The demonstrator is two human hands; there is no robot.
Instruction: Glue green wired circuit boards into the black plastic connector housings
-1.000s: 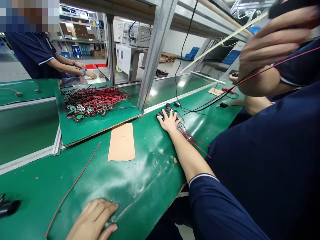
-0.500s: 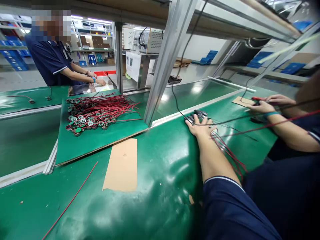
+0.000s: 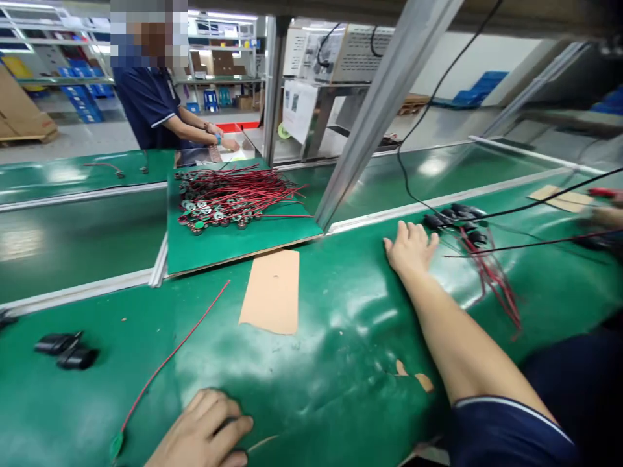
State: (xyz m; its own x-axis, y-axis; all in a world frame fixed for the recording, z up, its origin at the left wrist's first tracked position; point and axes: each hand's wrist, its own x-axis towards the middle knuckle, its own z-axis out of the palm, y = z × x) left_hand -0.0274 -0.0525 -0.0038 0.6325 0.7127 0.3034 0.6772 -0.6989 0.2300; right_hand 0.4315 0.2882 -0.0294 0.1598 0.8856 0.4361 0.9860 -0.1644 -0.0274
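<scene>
My left hand is at the bottom edge, fingers bent and thumb apart, with nothing visible in it. To its left lies a red wire with a small green disc at its near end. My right hand rests on the green bench top, fingers spread and holding nothing. Just beyond its fingertips sits a cluster of black cylindrical parts, with red wires trailing from them toward me.
A green board carries a heap of red-wired round parts. Before it lies a cardboard piece. Two black parts sit at left. A metal post and hanging cables cross the view. Co-workers' hands work at right and behind.
The view has swung left and my left hand has come in at the bottom. My right hand, earlier over the black parts, now lies left of them with nothing in it.
</scene>
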